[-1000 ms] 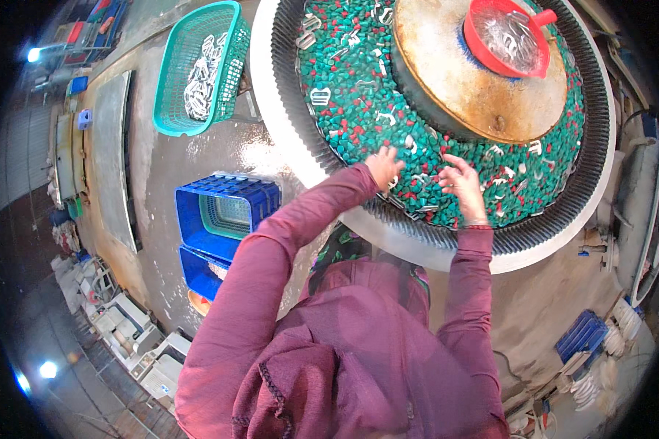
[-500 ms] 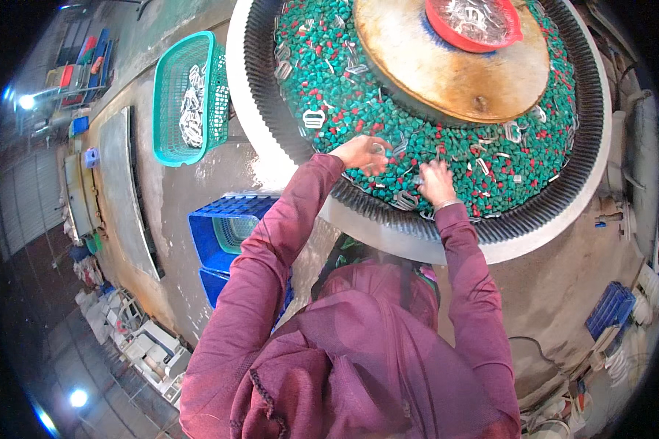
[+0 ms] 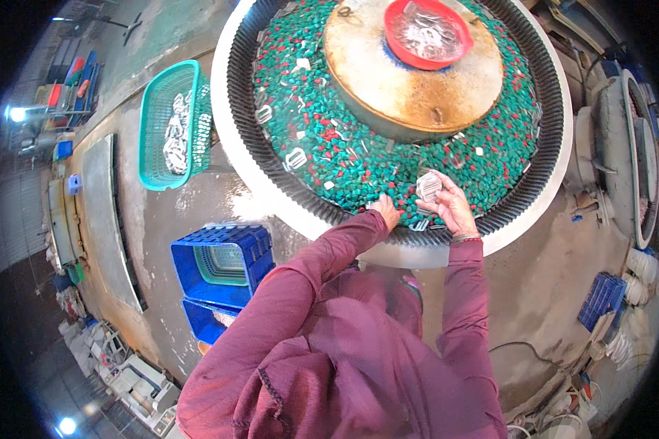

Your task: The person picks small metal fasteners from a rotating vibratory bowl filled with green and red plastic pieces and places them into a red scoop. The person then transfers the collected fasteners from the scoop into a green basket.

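Observation:
In front of me is a round vibratory tub [image 3: 231, 157] with a pale rim and dark ribbed wall, filled with green and red polishing stones [image 3: 359, 170]. Silvery slotted buckles [image 3: 294, 159] lie scattered among them. Raised over the stones, my right hand [image 3: 454, 210] is closed on several metal buckles [image 3: 428, 187] pinched together. My left hand [image 3: 386, 210] is down at the stones near the close wall, its fingers bent together; what they grip, if anything, is hidden. Another buckle [image 3: 419, 225] lies between the hands, by the wall.
A rusty round hub [image 3: 447, 99] carries a red bowl [image 3: 393, 44] of metal pieces. To the left are a turquoise basket [image 3: 148, 132] holding buckles and stacked blue crates [image 3: 260, 256]. A blue crate [image 3: 600, 301] stands on the floor at right.
My right hand has lifted from the stones and now shows several buckles. My left hand has moved right and nearer to me. The view has shifted, so the tub appears further left.

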Available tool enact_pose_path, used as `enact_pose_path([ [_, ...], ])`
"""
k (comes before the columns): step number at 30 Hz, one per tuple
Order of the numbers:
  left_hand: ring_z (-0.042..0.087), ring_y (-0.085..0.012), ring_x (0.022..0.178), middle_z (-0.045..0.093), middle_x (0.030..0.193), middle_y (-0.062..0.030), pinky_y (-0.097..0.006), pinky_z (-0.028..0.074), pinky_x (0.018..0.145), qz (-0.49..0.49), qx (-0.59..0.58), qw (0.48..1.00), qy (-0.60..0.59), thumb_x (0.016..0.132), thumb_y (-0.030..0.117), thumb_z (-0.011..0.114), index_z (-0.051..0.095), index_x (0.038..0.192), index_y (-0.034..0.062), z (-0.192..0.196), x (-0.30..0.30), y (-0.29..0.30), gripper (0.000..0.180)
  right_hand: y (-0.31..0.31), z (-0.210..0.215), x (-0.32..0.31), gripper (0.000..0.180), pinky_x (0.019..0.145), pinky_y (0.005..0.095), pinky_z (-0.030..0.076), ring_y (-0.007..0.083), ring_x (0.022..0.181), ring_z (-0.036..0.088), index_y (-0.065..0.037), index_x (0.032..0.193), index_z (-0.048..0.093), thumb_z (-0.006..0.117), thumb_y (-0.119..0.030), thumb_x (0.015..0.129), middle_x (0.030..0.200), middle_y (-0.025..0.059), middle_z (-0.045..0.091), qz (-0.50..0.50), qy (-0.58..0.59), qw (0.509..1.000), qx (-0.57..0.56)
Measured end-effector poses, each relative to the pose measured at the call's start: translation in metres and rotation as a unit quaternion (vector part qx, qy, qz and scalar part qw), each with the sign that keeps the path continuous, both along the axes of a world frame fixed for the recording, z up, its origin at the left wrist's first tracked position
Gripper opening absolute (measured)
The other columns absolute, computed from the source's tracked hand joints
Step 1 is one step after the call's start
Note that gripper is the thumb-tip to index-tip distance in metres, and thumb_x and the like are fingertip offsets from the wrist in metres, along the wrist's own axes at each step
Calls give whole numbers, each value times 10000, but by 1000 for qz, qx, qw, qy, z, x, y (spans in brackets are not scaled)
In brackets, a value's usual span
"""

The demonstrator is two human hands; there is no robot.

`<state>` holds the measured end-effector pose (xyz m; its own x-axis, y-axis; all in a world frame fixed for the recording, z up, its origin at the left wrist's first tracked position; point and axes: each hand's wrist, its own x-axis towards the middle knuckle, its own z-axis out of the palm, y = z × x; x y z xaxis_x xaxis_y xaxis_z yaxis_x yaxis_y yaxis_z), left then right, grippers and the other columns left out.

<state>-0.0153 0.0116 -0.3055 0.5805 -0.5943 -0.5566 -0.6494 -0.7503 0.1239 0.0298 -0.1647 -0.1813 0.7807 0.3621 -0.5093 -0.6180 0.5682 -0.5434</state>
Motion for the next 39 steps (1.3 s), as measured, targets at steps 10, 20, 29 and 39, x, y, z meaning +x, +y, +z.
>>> enact_pose_path([
  [10, 540, -327, 936, 569, 964, -182, -443, 511, 713, 215, -193, 954, 80, 805, 321, 562, 600, 882, 50, 32, 48, 49, 285, -16, -6, -12, 413, 477, 266, 415, 230, 786, 438, -27, 1151, 462, 521, -150, 761, 1009, 134, 479, -79, -64, 900, 423],
  [20, 560, -209, 783, 534, 1064, -120, -410, 562, 695, 573, -440, 590, 361, 707, -49, 502, 350, 1192, 155, 126, 118, 172, 547, 3, -9, -5, 407, 753, 497, 531, 342, 1029, 541, -73, 1167, 469, 528, -45, 765, 1132, 177, 518, -79, 36, 973, 215],
  [29, 487, -358, 972, 450, 1033, -147, -421, 501, 710, 339, 25, 932, -125, 736, 263, 598, 601, 962, 82, -3, 51, 151, 290, 65, -12, 6, 351, 530, 274, 515, 188, 798, 632, -70, 1143, 510, 603, -136, 810, 960, 83, 605, 141, 54, 987, -61],
  [39, 634, -238, 734, 612, 904, -134, -321, 532, 573, 535, -408, 670, 313, 801, 189, 595, 500, 818, 46, 83, 98, 184, 172, 103, -130, 67, 418, 788, 491, 477, 320, 1018, 539, -158, 1123, 575, 594, -91, 712, 1109, 96, 532, 349, -334, 529, -698],
])
